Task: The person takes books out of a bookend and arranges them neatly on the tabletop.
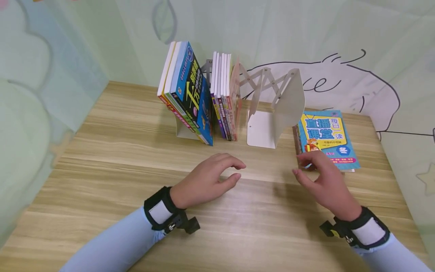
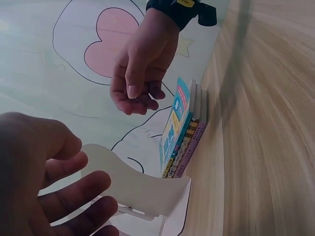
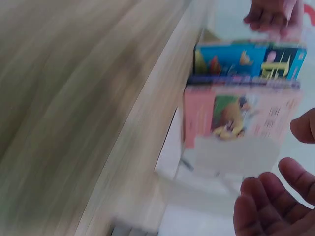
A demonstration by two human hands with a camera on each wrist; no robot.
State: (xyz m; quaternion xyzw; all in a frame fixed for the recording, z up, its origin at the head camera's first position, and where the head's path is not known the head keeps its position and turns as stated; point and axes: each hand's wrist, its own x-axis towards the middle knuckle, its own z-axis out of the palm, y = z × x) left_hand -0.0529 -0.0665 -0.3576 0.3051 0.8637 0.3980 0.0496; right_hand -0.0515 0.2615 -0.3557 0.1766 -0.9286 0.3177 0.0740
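1. Watching from my remote station, I find the book stack (image 1: 326, 132) lying flat on the wooden table (image 1: 119, 162), just to the right of the white bookend (image 1: 289, 102).
2. I see its top cover in blue with a yellow panel, and from the left wrist a purple spine (image 2: 192, 149) at the bottom.
3. I have the right hand (image 1: 327, 185) near that stack: in the head view its fingertips overlap the near left corner, but the left wrist view shows me a gap, so hand and books are apart.
4. I read the right hand as empty, its fingers loosely bent and the thumb parted from them.
5. I have the left hand (image 1: 207, 179) in front of the bookend, well apart from the stack; it is empty too, with relaxed fingers and a gap between thumb and index finger.
6. Beyond the left hand I see the thin books (image 1: 221, 94) and, left of them, the larger books (image 1: 193, 90), tilted in the bookend.
7. My right wrist view is blurred, yet I make out a pink cover (image 3: 199, 118) ending the thin row.
8. I also see 2 blue sleeves (image 1: 105, 241) and 2 black wrist straps (image 1: 159, 212).
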